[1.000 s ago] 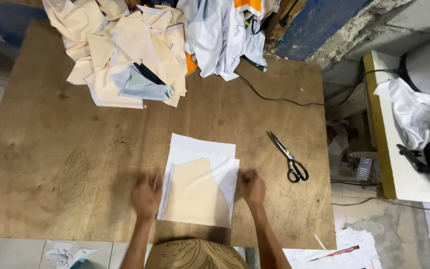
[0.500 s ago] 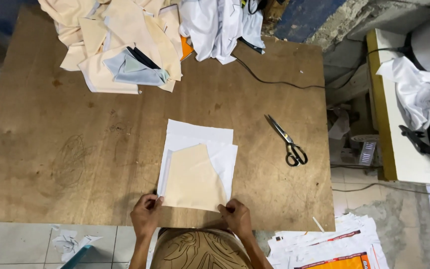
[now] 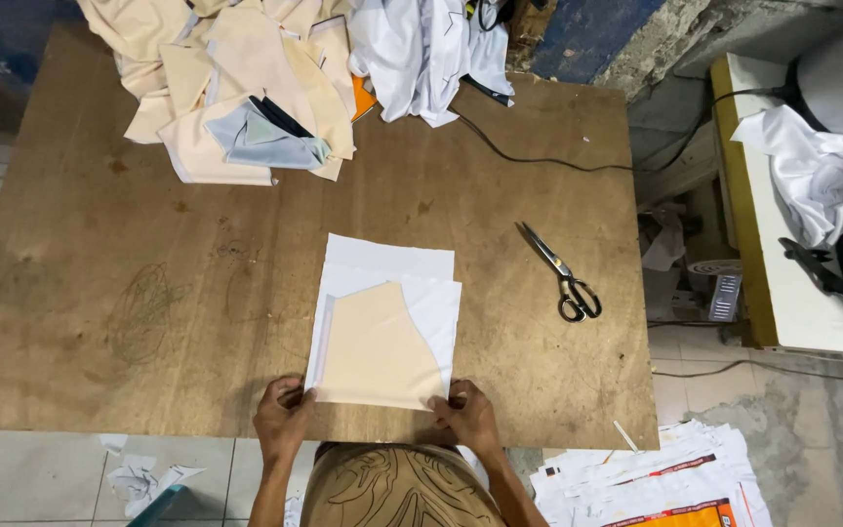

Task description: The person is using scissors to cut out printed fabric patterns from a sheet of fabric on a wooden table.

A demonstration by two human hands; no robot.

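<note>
A cream fabric piece (image 3: 378,346), cut with one slanted shoulder-like edge, is lying flat on a stack of white fabric sheets (image 3: 392,268) near the front edge of the wooden bench (image 3: 100,293). The left hand (image 3: 282,418) is pinching the near left corner of the layers, fingers (image 3: 297,395) closing narrowly on the cloth, while the right hand (image 3: 467,415) is gripping the near right corner in the same way. Black-handled scissors (image 3: 560,274) are lying well apart to the right. A heap of cream and grey cloth (image 3: 236,88) and white garments (image 3: 421,49) is sitting at the far edge, partly cut off by the frame. The thumbs' undersides are hidden beneath the fabric.
</note>
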